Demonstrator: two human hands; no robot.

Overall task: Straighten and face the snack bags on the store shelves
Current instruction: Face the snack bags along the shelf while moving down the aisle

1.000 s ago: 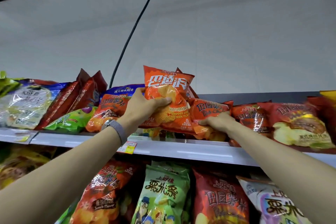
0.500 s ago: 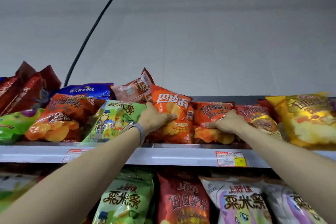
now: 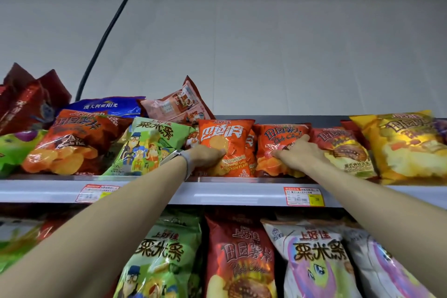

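On the top shelf (image 3: 217, 191) an orange chip bag (image 3: 227, 135) stands upright, face forward. My left hand (image 3: 205, 157), with a grey wristband, grips its lower left part. To its right stands a red potato chip bag (image 3: 275, 138), and my right hand (image 3: 297, 152) holds its front, thumb up at the bag's right edge. A green corn-stick bag (image 3: 150, 145) leans at the left of my left hand. A pink bag (image 3: 179, 104) lies tilted behind the orange one.
Right of my right hand stand a dark red bag (image 3: 343, 150) and a yellow bag (image 3: 408, 143). At the left are an orange tomato-flavour bag (image 3: 72, 143), a blue bag (image 3: 106, 105) and dark red bags (image 3: 26, 99). More bags fill the lower shelf (image 3: 239, 254). A black cable (image 3: 113, 19) runs up the wall.
The orange bag, held raised a second ago, has come down to stand on the shelf beside the red bag. My right hand has stayed on the red bag.
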